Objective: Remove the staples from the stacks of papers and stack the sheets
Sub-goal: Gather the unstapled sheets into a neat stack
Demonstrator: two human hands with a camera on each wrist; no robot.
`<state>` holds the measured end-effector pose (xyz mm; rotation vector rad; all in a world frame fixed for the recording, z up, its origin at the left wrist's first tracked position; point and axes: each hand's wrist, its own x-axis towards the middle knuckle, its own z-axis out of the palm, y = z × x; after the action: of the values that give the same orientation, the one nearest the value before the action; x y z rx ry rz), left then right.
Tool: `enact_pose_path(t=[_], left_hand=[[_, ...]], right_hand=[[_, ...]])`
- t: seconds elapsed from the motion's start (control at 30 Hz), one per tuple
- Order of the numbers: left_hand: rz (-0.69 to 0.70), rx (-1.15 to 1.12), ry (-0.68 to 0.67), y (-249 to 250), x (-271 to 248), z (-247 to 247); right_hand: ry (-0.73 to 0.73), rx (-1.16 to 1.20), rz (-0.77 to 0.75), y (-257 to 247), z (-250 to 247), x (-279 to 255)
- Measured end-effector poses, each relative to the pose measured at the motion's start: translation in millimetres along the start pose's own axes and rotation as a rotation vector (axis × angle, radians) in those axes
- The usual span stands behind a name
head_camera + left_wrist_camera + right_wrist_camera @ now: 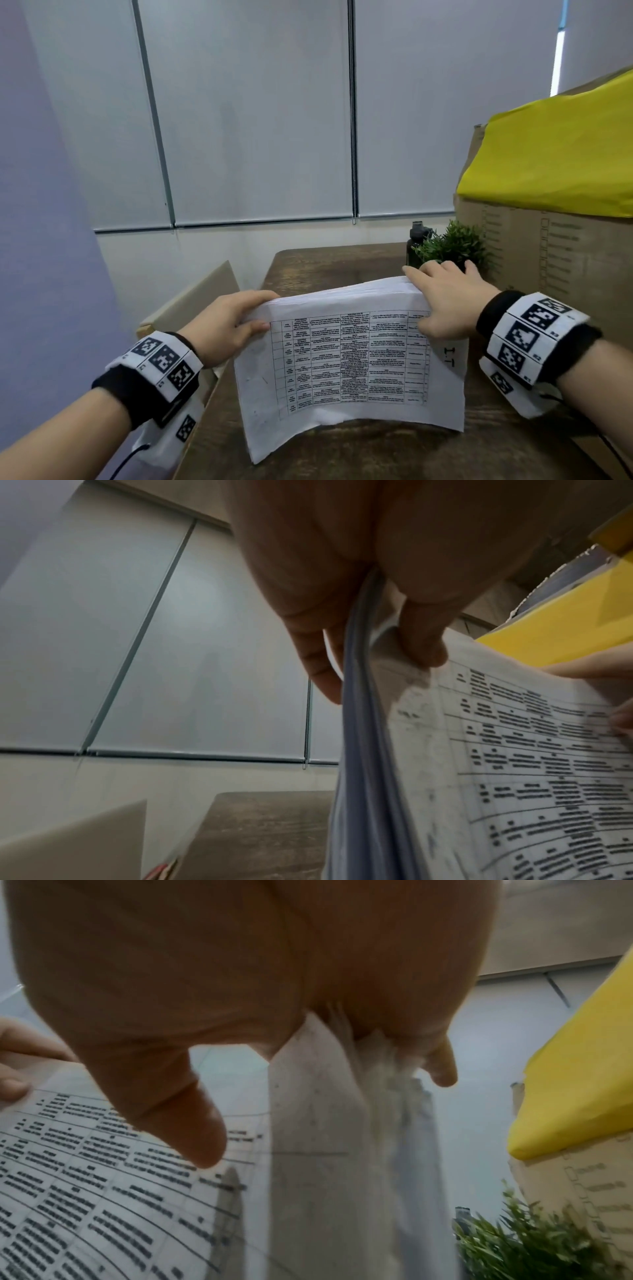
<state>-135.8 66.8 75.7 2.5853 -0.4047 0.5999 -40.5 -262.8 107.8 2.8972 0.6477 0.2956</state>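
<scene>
Gripping the papers (349, 359) at both upper corners, you hold the stack upright with its lower edge on the worktop (342, 455). Your left hand (226, 322) pinches the 10 o'clock corner, thumb on the printed table side, fingers behind. Your right hand (445, 301) clamps the 2 o'clock corner the same way. A plant (455, 245) and a bottle (415, 241) stand at 1 o'clock, beside boxes (548, 253) under a yellow sheet (555, 154).
</scene>
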Motion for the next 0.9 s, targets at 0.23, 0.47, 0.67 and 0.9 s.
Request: enact_pose_path(t=[0.23, 0.47, 0.67, 0.9], left_hand=[[0.056, -0.059, 0.046, -7.4, -4.1, 9.0], [-0.113, -0.047, 0.265, -9.4, -34.1, 17.2], [-0.417, -0.62, 0.115, -19.5, -51.8, 27.8], [-0.308, -1.257, 0.126, 62.5, -2.7, 33.8]], right_hand=[[0.077, -0.006, -0.26, -77.4, -11.3, 18.4], [0.15, 0.192, -0.277, -99.6, -19.8, 17.5], [0.262, 0.867, -0.166, -24.5, -43.5, 10.6], [0.249, 1.68, 0.027, -22.1, -19.3, -3.7]])
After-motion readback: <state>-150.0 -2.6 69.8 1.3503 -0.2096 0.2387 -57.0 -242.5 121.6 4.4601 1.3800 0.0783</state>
